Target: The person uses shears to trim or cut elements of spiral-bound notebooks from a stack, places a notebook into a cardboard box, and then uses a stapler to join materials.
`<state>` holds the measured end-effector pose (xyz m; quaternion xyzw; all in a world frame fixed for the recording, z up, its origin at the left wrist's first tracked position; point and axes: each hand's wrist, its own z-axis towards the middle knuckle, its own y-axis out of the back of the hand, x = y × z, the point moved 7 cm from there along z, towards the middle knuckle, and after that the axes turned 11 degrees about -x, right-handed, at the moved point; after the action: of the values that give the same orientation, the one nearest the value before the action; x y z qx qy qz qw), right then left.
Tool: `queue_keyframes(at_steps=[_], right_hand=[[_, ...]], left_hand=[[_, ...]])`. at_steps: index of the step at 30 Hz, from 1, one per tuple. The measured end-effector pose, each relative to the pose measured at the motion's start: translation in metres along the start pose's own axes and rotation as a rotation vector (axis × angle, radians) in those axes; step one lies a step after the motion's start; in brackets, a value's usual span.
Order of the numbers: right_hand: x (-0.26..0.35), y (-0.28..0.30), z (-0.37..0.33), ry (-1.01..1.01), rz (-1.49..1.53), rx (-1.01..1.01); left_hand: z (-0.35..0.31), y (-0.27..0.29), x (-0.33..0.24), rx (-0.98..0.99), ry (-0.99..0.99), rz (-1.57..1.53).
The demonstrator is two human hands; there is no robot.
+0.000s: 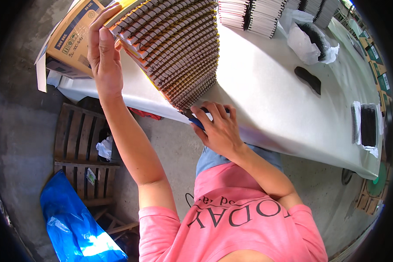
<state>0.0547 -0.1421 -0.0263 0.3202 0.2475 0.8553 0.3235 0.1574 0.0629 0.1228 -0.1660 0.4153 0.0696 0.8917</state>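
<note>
A tall stack of spiral-bound notebooks (174, 48) stands at the table's near left edge, coil spines facing me, with yellow and orange covers showing. My left hand (105, 54) lies along the upper left side of the stack, fingers stretched out and pressed flat against it. Near the bottom of the stack, my right hand (216, 126) is closed around blue-handled pliers (196, 122). The dark jaws of the pliers reach the lowest coil ends; whether they grip a wire is too small to tell.
A cardboard box (74, 43) sits left of the stack. More bound notebooks (260, 15) stand at the back. Plastic-wrapped black coils (312, 41), a dark flat object (308, 80) and another coil bundle (368, 125) rest on the white-covered table (266, 83). Wooden pallets (81, 139) and blue plastic (72, 218) lie lower left.
</note>
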Motion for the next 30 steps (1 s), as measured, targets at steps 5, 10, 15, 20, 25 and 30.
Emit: queue_keyframes(at_steps=[5, 10, 15, 20, 25, 30], right_hand=[[-0.002, -0.011, -0.001, -0.033, 0.058, 0.059], [-0.024, -0.034, 0.003, -0.556, 0.52, 0.536], [-0.016, -0.019, 0.002, -0.305, 0.358, 0.247], [0.0, 0.006, 0.003, -0.038, -0.007, 0.027], [0.0, -0.004, -0.001, 0.047, -0.027, -0.016], [-0.007, -0.018, -0.001, -0.017, 0.111, 0.098]], left_hand=[[-0.002, -0.019, -0.012, 0.058, -0.111, -0.026], [-0.008, -0.028, -0.017, 0.08, -0.145, 0.066], [-0.008, -0.029, -0.02, 0.083, -0.149, 0.069], [-0.008, -0.026, -0.018, 0.069, -0.14, 0.078], [-0.007, -0.027, -0.018, 0.092, -0.142, 0.078], [-0.008, -0.031, -0.019, 0.099, -0.135, 0.039]])
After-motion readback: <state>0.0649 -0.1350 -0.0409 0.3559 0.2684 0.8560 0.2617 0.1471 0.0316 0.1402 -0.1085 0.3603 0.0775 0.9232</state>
